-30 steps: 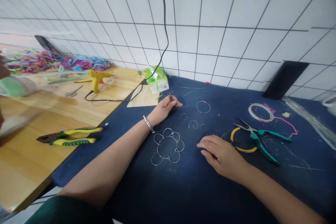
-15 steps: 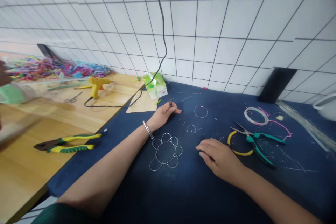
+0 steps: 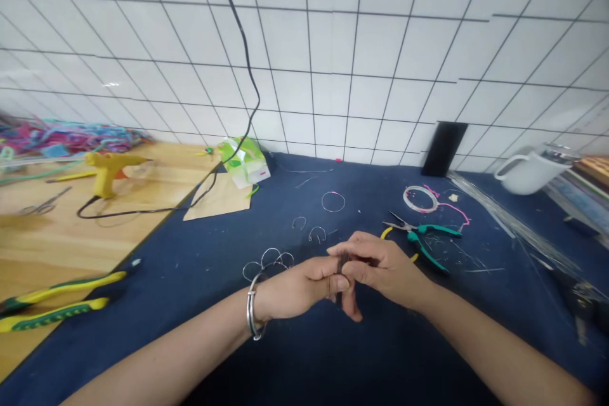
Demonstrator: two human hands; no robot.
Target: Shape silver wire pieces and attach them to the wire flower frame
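My left hand (image 3: pixel 297 288), a silver bangle (image 3: pixel 251 311) on its wrist, pinches a small dark brown bundle of thin strands (image 3: pixel 341 260). Meeting it from the right, my right hand (image 3: pixel 387 266) has its thumb and fingers closed around the same bundle. The fingers cover most of it, so its exact kind is unclear. Behind the left wrist lies a flower of wire loops (image 3: pixel 271 250), partly hidden by hand and bangle. Past the hands are two small bent wires, one nearer (image 3: pixel 317 228) and one farther (image 3: pixel 299 218), and a wire ring (image 3: pixel 335 193) with a pink mark.
Green-handled pliers (image 3: pixel 431 247) lie beyond my right hand over a yellow ring, near a white spool (image 3: pixel 405 200). At left are yellow-green pliers (image 3: pixel 71 298) and a yellow glue gun (image 3: pixel 109 171). A white mug (image 3: pixel 528 174) stands at right; a cable (image 3: pixel 247 51) hangs down.
My left hand has come back toward me with the dark bundle. My right hand has moved in and closed on it too. The view has turned right, and the wire flower is now partly covered.
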